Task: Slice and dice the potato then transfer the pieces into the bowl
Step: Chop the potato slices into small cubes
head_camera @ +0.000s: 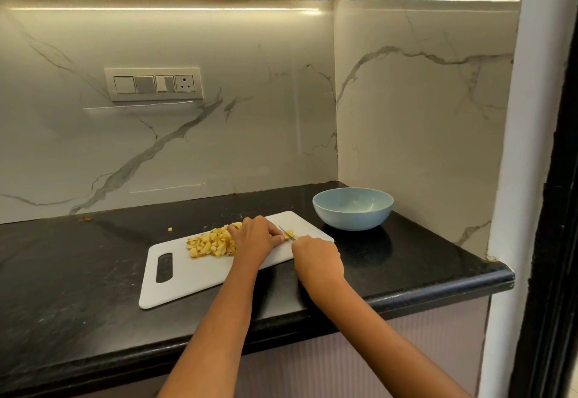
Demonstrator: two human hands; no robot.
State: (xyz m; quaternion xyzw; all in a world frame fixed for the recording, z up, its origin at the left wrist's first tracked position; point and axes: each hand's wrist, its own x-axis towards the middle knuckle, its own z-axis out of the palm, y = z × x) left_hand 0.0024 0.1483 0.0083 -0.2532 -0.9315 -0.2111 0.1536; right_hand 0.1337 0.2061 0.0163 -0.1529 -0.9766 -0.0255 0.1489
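A pile of diced yellow potato (211, 244) lies on the white cutting board (187, 275). My left hand (255, 236) sits just right of the pile, fingers curled down over a potato piece that is mostly hidden. A small knife (287, 232) points its blade away from me beside those fingertips, and my right hand (317, 258) grips its hidden handle. A few small potato bits (291, 231) show at the blade. The light blue bowl (352, 208) stands empty on the counter, behind and right of the board.
The black stone counter (78, 260) ends in a rounded front edge. One stray potato cube (170, 229) lies behind the board. Marble walls close the back and right side, with a switch panel (153, 84) on the back wall.
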